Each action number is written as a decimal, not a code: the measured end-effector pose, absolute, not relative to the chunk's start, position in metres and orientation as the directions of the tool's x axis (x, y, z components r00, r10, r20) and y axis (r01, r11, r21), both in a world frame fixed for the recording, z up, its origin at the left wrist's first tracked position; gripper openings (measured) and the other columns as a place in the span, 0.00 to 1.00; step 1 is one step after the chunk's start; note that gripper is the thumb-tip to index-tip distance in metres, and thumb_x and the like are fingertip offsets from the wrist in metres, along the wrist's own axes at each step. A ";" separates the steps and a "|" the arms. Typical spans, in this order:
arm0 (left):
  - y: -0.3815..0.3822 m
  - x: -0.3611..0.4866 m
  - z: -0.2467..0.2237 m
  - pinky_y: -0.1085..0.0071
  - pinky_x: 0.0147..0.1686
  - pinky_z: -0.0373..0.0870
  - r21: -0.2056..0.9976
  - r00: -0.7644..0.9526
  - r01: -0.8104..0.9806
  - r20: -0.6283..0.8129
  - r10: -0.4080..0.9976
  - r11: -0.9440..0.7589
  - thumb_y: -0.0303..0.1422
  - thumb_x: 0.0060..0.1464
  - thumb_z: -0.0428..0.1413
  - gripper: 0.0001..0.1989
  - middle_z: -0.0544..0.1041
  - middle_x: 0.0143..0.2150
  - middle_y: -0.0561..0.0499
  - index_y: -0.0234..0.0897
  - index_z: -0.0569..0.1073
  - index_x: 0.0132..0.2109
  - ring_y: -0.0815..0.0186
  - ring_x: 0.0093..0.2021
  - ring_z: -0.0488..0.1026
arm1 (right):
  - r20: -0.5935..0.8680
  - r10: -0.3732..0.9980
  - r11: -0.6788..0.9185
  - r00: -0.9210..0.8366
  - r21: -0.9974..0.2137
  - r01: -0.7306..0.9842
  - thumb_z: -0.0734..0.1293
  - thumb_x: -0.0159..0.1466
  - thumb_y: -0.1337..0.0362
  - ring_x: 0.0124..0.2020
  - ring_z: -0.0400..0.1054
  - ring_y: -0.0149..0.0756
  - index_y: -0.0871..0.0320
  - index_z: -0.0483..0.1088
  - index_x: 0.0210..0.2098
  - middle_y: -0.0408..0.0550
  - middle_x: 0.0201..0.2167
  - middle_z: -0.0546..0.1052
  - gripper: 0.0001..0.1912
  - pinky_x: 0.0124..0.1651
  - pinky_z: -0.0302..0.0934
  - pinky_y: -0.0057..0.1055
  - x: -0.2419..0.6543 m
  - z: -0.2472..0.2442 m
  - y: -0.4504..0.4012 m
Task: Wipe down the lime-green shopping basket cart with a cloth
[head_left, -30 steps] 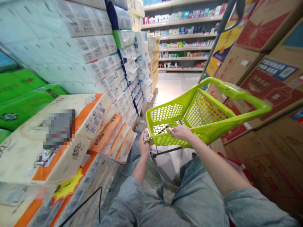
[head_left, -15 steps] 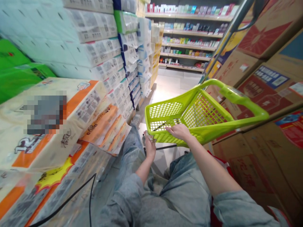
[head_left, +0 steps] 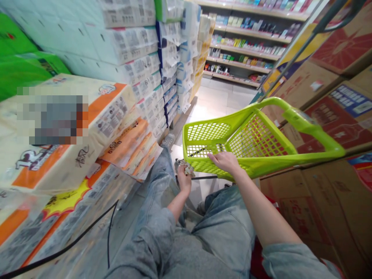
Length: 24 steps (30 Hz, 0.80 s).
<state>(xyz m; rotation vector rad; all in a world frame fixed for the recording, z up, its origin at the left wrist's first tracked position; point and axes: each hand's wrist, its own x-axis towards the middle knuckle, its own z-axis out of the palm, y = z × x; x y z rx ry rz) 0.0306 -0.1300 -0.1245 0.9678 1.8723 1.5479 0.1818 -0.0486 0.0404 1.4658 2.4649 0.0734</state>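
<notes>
- Nearest, the person's jeans (head_left: 232,226) fill the lower middle, with the forearms reaching forward over them.
- The left hand (head_left: 184,180) has its fingers closed around a crumpled cloth (head_left: 188,168), bunched just beside the front corner of the cart. The cloth looks light, soft and limp, so it should squash into any shape; a bunched grip near its middle would suit, leaving some free beyond the fingertips. Whether it is damp, I cannot tell.
- The right hand (head_left: 226,162) is clamped on the cart's near rim, fingers curled over the edge; how firmly they press, I cannot tell.
- The lime-green cart (head_left: 247,167) stands in the aisle in front of the person, basket forward and to the left, handle (head_left: 308,124) to the right. It looks like moulded plastic: stiff, smooth, perhaps slick where wiped, and not fragile. With so open a lattice it is probably light for its bulk and could roll or swing if pushed. The rim gives a sound hold for steadying, the handle for steering.
- Beyond, tissue packs (head_left: 135,40) are stacked to the left and cartons (head_left: 328,193) to the right.
- Farthest, shelves (head_left: 247,35) carry rows of small boxes.
</notes>
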 end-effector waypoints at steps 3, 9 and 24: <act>-0.129 0.029 -0.137 0.64 0.39 0.71 0.988 -0.574 0.077 -0.067 0.816 0.135 0.23 0.39 0.55 0.11 0.73 0.32 0.49 0.37 0.70 0.34 0.63 0.35 0.72 | -0.208 0.871 0.480 -0.445 0.169 0.861 0.36 0.64 0.43 0.38 0.72 0.39 0.56 0.77 0.34 0.53 0.33 0.79 0.44 0.37 0.57 0.27 0.182 0.040 -0.049; -0.131 0.025 -0.126 0.64 0.38 0.73 0.985 -0.574 0.060 -0.097 0.813 0.160 0.24 0.40 0.54 0.13 0.76 0.34 0.47 0.36 0.73 0.37 0.61 0.35 0.74 | -0.197 0.865 0.495 -0.462 0.186 0.849 0.36 0.65 0.44 0.37 0.72 0.38 0.55 0.77 0.32 0.52 0.32 0.79 0.43 0.35 0.56 0.28 0.182 0.038 -0.051; -0.122 0.012 -0.126 0.66 0.35 0.71 0.954 -0.518 0.012 -0.249 0.819 0.299 0.16 0.36 0.54 0.15 0.76 0.29 0.48 0.32 0.74 0.34 0.63 0.30 0.73 | -0.113 0.874 0.487 -0.473 0.197 0.851 0.39 0.67 0.46 0.34 0.72 0.36 0.56 0.77 0.28 0.51 0.29 0.79 0.40 0.31 0.52 0.27 0.178 0.032 -0.052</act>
